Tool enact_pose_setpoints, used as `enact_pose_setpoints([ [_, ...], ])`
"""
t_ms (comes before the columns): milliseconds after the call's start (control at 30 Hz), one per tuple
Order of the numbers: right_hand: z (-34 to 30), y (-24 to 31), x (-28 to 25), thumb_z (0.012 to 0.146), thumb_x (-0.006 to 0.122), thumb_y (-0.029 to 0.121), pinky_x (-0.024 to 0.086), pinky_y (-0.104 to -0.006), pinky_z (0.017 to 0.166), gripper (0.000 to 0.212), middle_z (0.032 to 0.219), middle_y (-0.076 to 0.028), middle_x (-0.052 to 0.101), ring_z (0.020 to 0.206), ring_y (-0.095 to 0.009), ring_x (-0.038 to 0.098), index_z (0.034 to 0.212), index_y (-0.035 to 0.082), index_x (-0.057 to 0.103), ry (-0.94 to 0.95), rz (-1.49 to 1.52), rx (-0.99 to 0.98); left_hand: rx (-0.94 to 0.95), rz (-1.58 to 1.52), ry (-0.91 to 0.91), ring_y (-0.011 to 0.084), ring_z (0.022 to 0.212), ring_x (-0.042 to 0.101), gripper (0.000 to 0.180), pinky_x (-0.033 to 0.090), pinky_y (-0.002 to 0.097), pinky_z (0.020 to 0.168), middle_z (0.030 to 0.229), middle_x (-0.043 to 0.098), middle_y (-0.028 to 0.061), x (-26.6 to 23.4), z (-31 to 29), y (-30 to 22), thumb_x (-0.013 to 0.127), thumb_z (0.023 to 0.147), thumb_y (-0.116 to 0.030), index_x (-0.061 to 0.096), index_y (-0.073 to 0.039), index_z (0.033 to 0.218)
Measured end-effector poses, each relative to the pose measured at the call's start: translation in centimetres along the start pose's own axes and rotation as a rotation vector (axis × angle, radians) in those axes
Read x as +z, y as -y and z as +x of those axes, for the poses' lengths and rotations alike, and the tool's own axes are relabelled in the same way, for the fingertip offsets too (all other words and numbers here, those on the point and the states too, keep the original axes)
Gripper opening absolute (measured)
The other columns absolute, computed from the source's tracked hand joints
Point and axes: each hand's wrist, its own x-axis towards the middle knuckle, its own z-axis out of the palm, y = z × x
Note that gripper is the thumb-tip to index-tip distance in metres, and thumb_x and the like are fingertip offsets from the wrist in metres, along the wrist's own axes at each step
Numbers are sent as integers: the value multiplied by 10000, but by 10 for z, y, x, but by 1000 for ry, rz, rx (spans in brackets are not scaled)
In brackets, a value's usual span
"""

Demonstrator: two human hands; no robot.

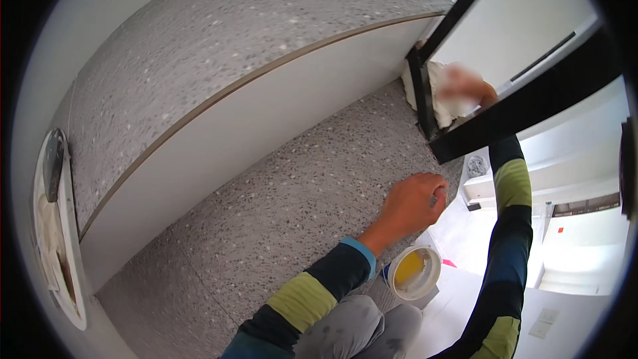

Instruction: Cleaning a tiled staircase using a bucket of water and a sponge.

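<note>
My right hand [460, 86] reaches past a black metal bar [531, 103] and presses a crumpled off-white cloth [440, 96] beside the foot of a black upright [420, 86]. Its fingers are blurred, but they seem closed on the cloth. Lower down, my left hand [413, 203] hovers or rests over the speckled grey step [312, 166], fingers curled in a loose fist around nothing visible. Just below that hand stands a small white tub [435, 276] with something yellow [409, 267] inside.
Above the white riser [266, 106] runs a higher speckled step [232, 40]. A long white tray [81, 306] with a dark-handled tool [54, 166] and cream-coloured material is at the far left. A grey crumpled bundle [476, 166] sits beyond the bar. My knees [349, 329] are close below.
</note>
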Motion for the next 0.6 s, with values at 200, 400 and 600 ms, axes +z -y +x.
enact_pose_setpoints([
  [200,7,4,9,736,681,96,481,-263,790,446,1027,-51,589,889,-138,580,1146,14,528,-216,79,125,24,53,26,245,734,610,162,493,361,651,770,626,67,-3,0,-2,636,742,-120,620,-71,896],
  [400,22,-13,34,689,702,161,450,-295,763,321,946,-92,575,832,-187,568,940,-14,606,-600,-428,-219,-34,69,25,238,726,614,166,496,345,643,777,630,68,0,2,-3,640,749,-130,627,-79,907],
  [600,23,6,26,639,709,200,469,-331,717,352,835,-147,618,787,-243,606,897,5,573,-608,-636,-153,-14,99,26,211,713,630,165,505,316,649,809,645,72,6,4,-4,640,762,-134,640,-86,920],
])
